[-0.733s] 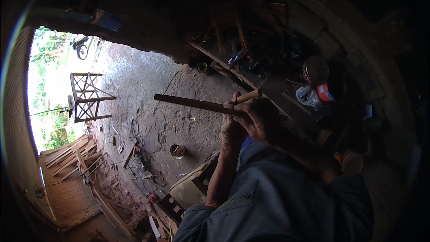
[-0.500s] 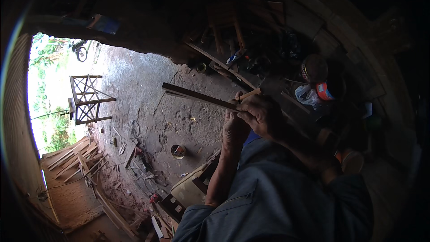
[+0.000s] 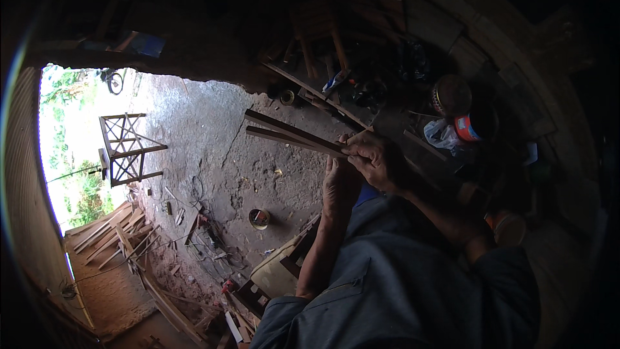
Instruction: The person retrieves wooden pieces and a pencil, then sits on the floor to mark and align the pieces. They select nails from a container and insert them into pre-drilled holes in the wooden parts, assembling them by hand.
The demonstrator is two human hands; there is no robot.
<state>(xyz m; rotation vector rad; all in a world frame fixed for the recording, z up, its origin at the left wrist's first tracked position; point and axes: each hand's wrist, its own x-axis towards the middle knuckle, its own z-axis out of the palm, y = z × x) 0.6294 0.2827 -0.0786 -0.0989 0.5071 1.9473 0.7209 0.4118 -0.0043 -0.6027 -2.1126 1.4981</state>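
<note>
Two thin wooden strips point away to the left from my hands, their far ends spread apart in a narrow V. The upper strip (image 3: 284, 128) is dark on its side; the lower strip (image 3: 271, 136) sits just beneath it. My left hand (image 3: 341, 186) grips their near ends from below, thumb up against the wood. From the right, my right hand (image 3: 374, 158) pinches the same ends with bent fingers. A short pale wooden end shows above the right-hand knuckles. The fingers partly cover where the strips meet.
A wooden frame with crossed braces (image 3: 123, 148) stands by the bright opening. Wood offcuts (image 3: 119, 236) are piled at lower left. A round tin (image 3: 258, 219) sits on the rough floor (image 3: 226, 168). A red bucket (image 3: 466, 128) and white plastic bag (image 3: 441, 136) lie at right.
The far ends of the two strips have spread further apart, the upper one swinging slightly up and right. My fingers have shifted a little on the near ends; both hands keep their grip.
</note>
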